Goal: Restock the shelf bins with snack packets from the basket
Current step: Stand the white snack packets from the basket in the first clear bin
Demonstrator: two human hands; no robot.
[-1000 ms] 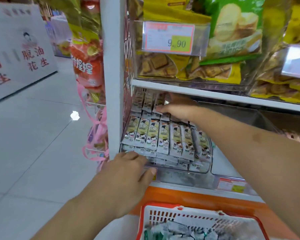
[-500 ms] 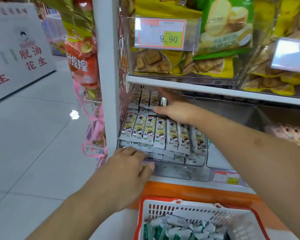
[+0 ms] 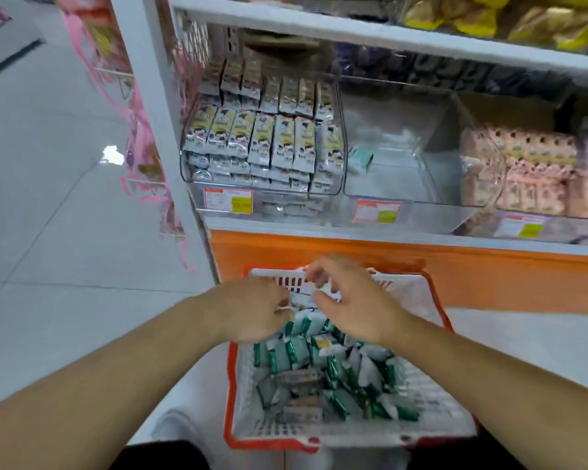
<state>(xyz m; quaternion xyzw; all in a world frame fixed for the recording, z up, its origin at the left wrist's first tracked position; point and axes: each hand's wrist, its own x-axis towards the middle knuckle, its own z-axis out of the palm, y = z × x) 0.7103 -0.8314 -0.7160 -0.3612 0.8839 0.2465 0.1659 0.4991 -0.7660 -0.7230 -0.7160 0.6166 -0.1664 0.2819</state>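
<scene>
A red-rimmed white basket (image 3: 231, 385) stands on the floor below the shelf and holds several green-and-white snack packets (image 3: 299, 351). Both hands hover over its far end. My left hand (image 3: 252, 310) dips toward the packets with its fingertips curled under and hidden. My right hand (image 3: 353, 300) hangs beside it, fingers loosely curled, nothing visibly between them. On the shelf, the left clear bin (image 3: 340, 164) is packed with silver-and-yellow packets (image 3: 262, 137). The middle clear bin (image 3: 387, 188) holds a single green packet (image 3: 360, 159).
A third bin at the right holds pink packets (image 3: 523, 171). Price tags (image 3: 228, 200) sit on the bin fronts above the orange shelf base (image 3: 489, 279). A white upright post (image 3: 157, 106) and pink hanging goods flank the left. Tiled floor spreads to the left.
Both hands have left the left bin and dropped down over the basket. The view has tilted down, so the basket and the middle bin now show in full.
</scene>
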